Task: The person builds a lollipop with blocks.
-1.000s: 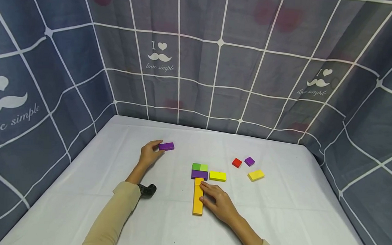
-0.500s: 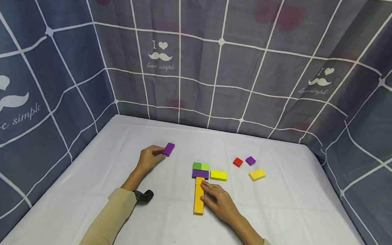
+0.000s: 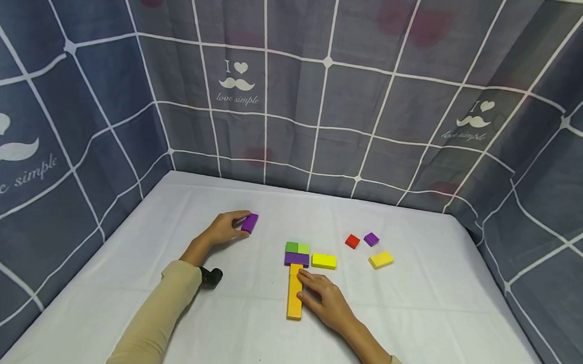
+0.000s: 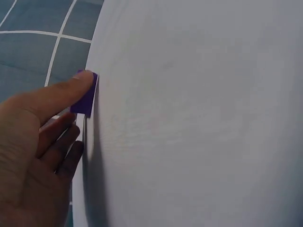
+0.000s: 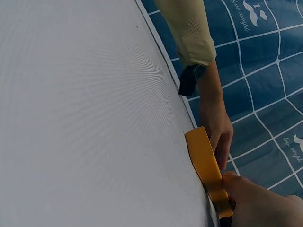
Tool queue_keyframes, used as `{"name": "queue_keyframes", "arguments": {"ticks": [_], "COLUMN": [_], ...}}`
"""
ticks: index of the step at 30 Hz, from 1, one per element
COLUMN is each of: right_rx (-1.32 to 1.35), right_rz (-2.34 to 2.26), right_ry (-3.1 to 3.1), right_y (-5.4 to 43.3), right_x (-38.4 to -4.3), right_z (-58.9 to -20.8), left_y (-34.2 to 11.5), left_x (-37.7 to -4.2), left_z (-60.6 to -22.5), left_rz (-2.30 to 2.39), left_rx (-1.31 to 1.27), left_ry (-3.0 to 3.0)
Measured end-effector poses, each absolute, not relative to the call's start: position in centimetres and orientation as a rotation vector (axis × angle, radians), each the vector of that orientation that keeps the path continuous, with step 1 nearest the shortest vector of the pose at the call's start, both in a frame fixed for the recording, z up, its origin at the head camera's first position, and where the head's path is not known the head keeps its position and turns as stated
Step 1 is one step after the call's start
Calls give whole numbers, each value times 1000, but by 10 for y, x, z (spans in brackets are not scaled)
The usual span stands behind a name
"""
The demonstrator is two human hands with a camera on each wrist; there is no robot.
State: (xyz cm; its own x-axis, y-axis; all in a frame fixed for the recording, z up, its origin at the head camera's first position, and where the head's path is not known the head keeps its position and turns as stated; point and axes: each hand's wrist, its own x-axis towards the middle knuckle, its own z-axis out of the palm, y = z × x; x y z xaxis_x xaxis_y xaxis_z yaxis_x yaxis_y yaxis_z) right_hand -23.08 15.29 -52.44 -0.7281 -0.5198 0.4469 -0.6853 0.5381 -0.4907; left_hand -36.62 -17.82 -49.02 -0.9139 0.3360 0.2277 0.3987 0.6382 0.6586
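My left hand point(image 3: 225, 227) pinches a purple block point(image 3: 250, 223) on the table's left half, fingers at its far end and thumb near its close end. In the left wrist view the thumb point(image 4: 81, 80) covers part of that purple block point(image 4: 85, 103). At the centre, my right hand point(image 3: 329, 302) rests beside a long orange block point(image 3: 295, 299), fingertips and thumb touching its right side without wrapping round it. A small orange block point(image 3: 295, 269) sits at its far end, against a purple block point(image 3: 297, 259). Behind that lie a green block point(image 3: 291, 247) and a light green block point(image 3: 303, 248).
A yellow block point(image 3: 324, 261) lies just right of the centre group. Farther right are a red block point(image 3: 352, 241), a small purple block point(image 3: 371, 239) and another yellow block point(image 3: 381, 260). Grid-patterned curtains point(image 3: 297, 93) rise behind and beside the white table point(image 3: 413, 323).
The left hand's purple block has turned from lying crosswise to a steep slant, and the fingers have shifted to its far end. The right hand and the other blocks look unmoved.
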Motion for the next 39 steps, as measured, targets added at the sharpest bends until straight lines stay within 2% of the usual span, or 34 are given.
{"name": "queue_keyframes", "arguments": {"ticks": [11, 25, 39], "right_rx": [1012, 1024, 1016], "right_rz": [956, 963, 962], "right_ry": [-2525, -2515, -2523], "right_y": [152, 152, 153], "right_x": [-230, -230, -230], "right_z": [-524, -523, -521], "left_y": [-171, -105, -103], "left_x": [-370, -346, -343], "left_z": [-492, -489, -501], "left_rz": [-1144, -1226, -1201], "left_rx": [-677, -632, -711], "left_ry": [-2726, -2678, -2725]}}
